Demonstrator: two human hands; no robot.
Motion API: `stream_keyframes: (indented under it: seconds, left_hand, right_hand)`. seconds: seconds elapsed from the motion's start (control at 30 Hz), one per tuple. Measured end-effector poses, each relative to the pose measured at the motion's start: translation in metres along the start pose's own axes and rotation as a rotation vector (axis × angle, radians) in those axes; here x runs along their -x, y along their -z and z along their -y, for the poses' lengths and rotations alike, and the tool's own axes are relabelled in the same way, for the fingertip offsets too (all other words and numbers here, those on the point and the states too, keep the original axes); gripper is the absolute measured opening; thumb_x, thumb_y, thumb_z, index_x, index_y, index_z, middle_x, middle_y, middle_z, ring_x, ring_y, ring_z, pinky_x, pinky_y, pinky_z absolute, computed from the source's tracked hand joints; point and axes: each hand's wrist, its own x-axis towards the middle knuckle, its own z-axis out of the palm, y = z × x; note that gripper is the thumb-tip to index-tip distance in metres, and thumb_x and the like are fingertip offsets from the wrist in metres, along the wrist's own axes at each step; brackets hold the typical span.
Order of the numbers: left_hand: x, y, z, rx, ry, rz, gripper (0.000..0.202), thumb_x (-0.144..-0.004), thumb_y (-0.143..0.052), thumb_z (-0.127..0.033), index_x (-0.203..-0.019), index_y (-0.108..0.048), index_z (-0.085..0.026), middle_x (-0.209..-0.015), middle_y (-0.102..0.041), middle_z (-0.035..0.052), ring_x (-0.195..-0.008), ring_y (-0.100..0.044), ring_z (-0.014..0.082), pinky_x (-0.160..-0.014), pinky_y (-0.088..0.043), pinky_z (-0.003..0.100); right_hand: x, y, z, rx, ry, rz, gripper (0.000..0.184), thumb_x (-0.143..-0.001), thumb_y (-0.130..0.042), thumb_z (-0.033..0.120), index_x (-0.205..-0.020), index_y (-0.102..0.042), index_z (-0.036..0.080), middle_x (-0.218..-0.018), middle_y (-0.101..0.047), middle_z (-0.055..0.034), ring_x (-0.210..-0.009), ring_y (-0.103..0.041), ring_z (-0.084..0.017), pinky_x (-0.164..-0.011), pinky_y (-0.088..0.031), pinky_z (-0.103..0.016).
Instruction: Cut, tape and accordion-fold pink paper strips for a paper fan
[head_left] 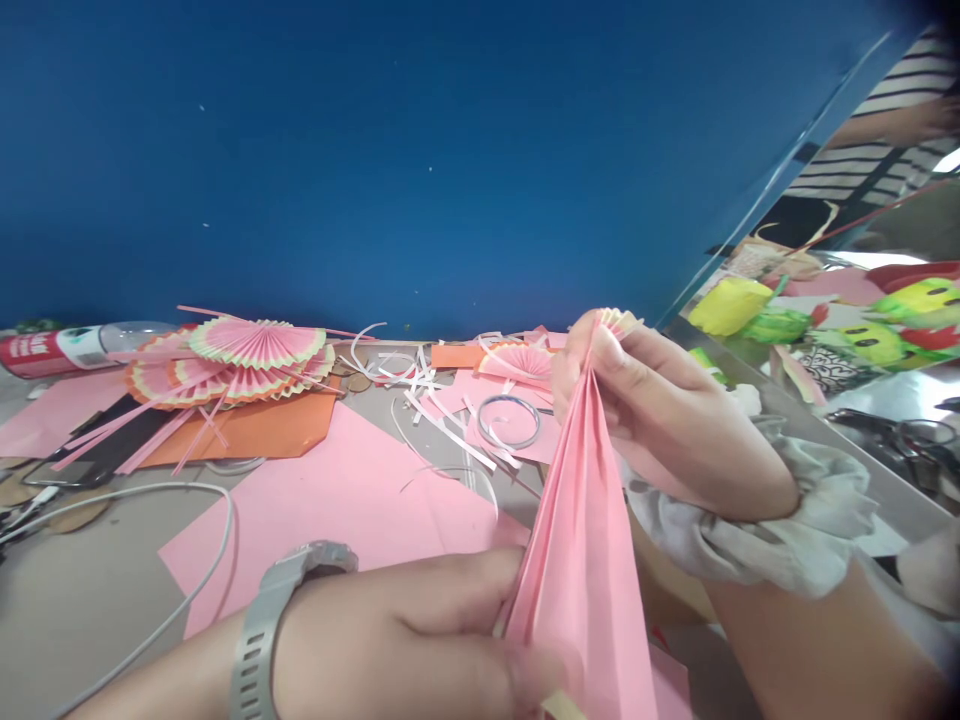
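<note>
A pleated sheet of pink paper [581,500] stands between my two hands, its folds gathered tight at the top and spreading wider below. My right hand [660,410], with a pale scrunchie [780,510] at the wrist, pinches the gathered upper end, where a cream-yellow edge shows. Lower down, my left hand [420,630], wearing a grey watch [259,620], grips the pleats near their left side; its fingertips are partly blurred. Flat pink paper [337,490] lies under and beyond the left hand.
Finished-looking pink paper fans [255,345] lie on orange paper [277,435] at left, beside a plastic bottle [75,345]. White paper strips [442,420] and a ring [510,422] are scattered centrally. A white cable [225,540] crosses the left. A blue partition [375,170] stands behind.
</note>
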Motion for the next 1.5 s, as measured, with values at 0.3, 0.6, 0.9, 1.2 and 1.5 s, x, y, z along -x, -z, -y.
stream_keyframes:
  seconds: [0.3,0.6,0.9,1.2,1.5]
  left_hand:
    - [-0.005,-0.004,0.005,-0.086,0.102,-0.084,0.011,-0.083,-0.044,-0.02,-0.082,-0.055,-0.019,-0.074,-0.058,0.0006,-0.062,-0.049,0.0108,-0.055,-0.039,0.019]
    - [-0.013,-0.004,0.004,0.137,0.013,-0.237,0.018,-0.084,-0.038,-0.025,-0.08,-0.053,-0.017,-0.076,-0.05,0.0017,-0.062,-0.044,0.0108,-0.056,-0.04,0.021]
    - [-0.014,-0.002,0.004,-0.21,-0.269,-0.397,0.023,-0.089,-0.045,-0.039,-0.091,-0.051,-0.018,-0.09,-0.057,0.0037,-0.085,-0.053,0.0151,-0.079,-0.043,0.029]
    - [-0.017,-0.006,-0.002,-0.074,-0.251,-0.405,0.03,-0.094,-0.033,-0.034,-0.075,-0.048,-0.016,-0.065,-0.056,-0.0004,-0.057,-0.054,0.0087,-0.062,-0.045,0.023]
    - [-0.014,-0.003,-0.001,-0.127,-0.18,-0.552,0.033,-0.09,-0.035,-0.048,-0.074,-0.041,-0.02,-0.052,-0.035,-0.0077,-0.043,-0.032,0.0048,-0.04,-0.029,0.015]
  right_hand:
    - [-0.002,-0.003,-0.003,0.154,0.028,0.044,0.03,-0.092,-0.042,0.035,-0.066,-0.039,0.02,-0.061,-0.035,0.0055,-0.049,-0.035,-0.006,-0.046,-0.03,-0.021]
    - [-0.003,-0.006,-0.002,0.438,0.023,-0.129,0.032,-0.092,-0.041,0.038,-0.067,-0.04,0.019,-0.055,-0.038,0.0062,-0.049,-0.037,-0.005,-0.046,-0.031,-0.02]
    - [0.007,-0.023,-0.002,0.427,0.007,-0.061,0.024,-0.088,-0.05,0.037,-0.07,-0.045,0.021,-0.058,-0.043,0.0042,-0.048,-0.042,-0.008,-0.043,-0.035,-0.022]
    - [0.007,-0.024,-0.001,0.271,-0.082,0.054,0.023,-0.088,-0.051,0.034,-0.069,-0.05,0.019,-0.057,-0.046,0.0053,-0.046,-0.042,-0.005,-0.041,-0.035,-0.018]
    - [0.013,-0.031,-0.007,0.408,-0.134,0.061,0.025,-0.085,-0.054,0.032,-0.064,-0.05,0.019,-0.05,-0.047,0.0068,-0.038,-0.039,-0.004,-0.037,-0.032,-0.018]
